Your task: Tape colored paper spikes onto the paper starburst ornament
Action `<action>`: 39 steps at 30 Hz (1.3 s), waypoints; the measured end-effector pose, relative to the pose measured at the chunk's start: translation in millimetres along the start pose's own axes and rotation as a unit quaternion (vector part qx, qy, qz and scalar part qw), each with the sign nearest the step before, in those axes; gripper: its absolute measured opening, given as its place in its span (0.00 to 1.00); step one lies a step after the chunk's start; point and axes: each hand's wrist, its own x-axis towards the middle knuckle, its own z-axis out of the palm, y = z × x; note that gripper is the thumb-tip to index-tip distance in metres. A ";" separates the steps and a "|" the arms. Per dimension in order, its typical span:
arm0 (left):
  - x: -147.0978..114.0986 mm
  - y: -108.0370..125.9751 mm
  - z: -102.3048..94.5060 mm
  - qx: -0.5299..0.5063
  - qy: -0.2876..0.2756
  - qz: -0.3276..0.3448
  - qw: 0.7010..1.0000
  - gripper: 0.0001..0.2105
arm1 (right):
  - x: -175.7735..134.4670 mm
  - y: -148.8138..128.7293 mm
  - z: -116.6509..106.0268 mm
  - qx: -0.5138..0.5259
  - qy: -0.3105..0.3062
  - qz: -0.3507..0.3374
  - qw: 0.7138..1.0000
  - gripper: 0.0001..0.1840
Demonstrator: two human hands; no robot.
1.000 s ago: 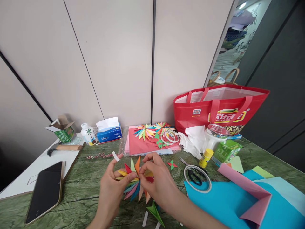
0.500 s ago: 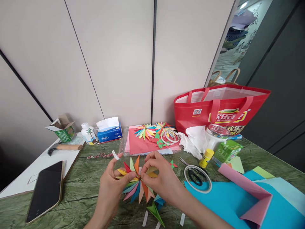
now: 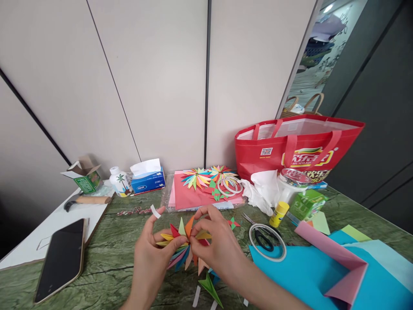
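Note:
A many-pointed folded paper star [image 3: 181,227] in red, orange, yellow, green, blue and pink is held above the table between both hands. My left hand [image 3: 151,254] grips its left side, thumb near the centre; a short white strip [image 3: 155,211] clings to its raised index fingertip. Close to the star's centre, the thumb and fingers of my right hand [image 3: 214,239] pinch the paper; what lies under these fingertips is hidden. Just below are a green folded paper piece [image 3: 210,289], a blue one partly covered by my right hand, and white strips [image 3: 196,297] on the table.
Scissors [image 3: 263,239] lie under a tape roll [image 3: 283,254], near a glue stick [image 3: 279,214]. Two finished paper stars [image 3: 196,177] rest on red paper [image 3: 185,198] behind. Coloured sheets [image 3: 290,267] spread at right, before a red bag [image 3: 258,157]. A phone [image 3: 61,258] and hammer [image 3: 93,199] lie left.
The star has tipped, so its lower points look foreshortened and more hidden. My right fingers have closed in at its centre, where a white patch showed before.

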 end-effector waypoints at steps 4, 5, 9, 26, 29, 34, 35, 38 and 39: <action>-0.7 1.6 1.1 -0.004 0.004 -0.003 1.000 0.41 | -0.7 0.7 2.8 0.001 0.018 -0.016 1.000 0.10; -0.4 1.8 1.0 -0.006 0.004 -0.006 1.000 0.41 | -1.0 1.2 3.2 0.003 0.021 -0.019 1.000 0.10; 1.8 1.5 -0.5 -0.019 -0.008 -0.011 1.000 0.41 | -1.1 2.8 2.5 0.004 0.011 -0.022 1.000 0.10; 3.1 -4.5 -2.3 -0.002 -0.013 0.014 1.000 0.37 | -2.2 7.9 4.8 -0.043 0.029 -0.054 0.997 0.08; 2.3 -4.8 -1.0 -0.008 -0.008 0.016 1.000 0.37 | -3.1 8.2 7.0 -0.057 0.047 -0.070 0.995 0.08; 3.6 -4.8 -1.6 -0.015 -0.012 0.006 1.000 0.38 | -3.8 7.6 9.6 -0.045 0.069 -0.100 0.991 0.08; 4.2 -5.0 -1.8 -0.020 -0.013 0.004 1.000 0.38 | -3.8 7.6 9.6 -0.039 0.070 -0.100 0.992 0.09; 5.9 -5.7 -2.1 -0.045 -0.020 -0.004 0.999 0.37 | -3.8 7.6 9.0 -0.015 0.060 -0.085 0.994 0.09; 6.2 -5.9 -2.1 -0.052 -0.021 -0.007 0.998 0.37 | -3.8 7.7 8.5 -0.007 0.057 -0.079 0.995 0.09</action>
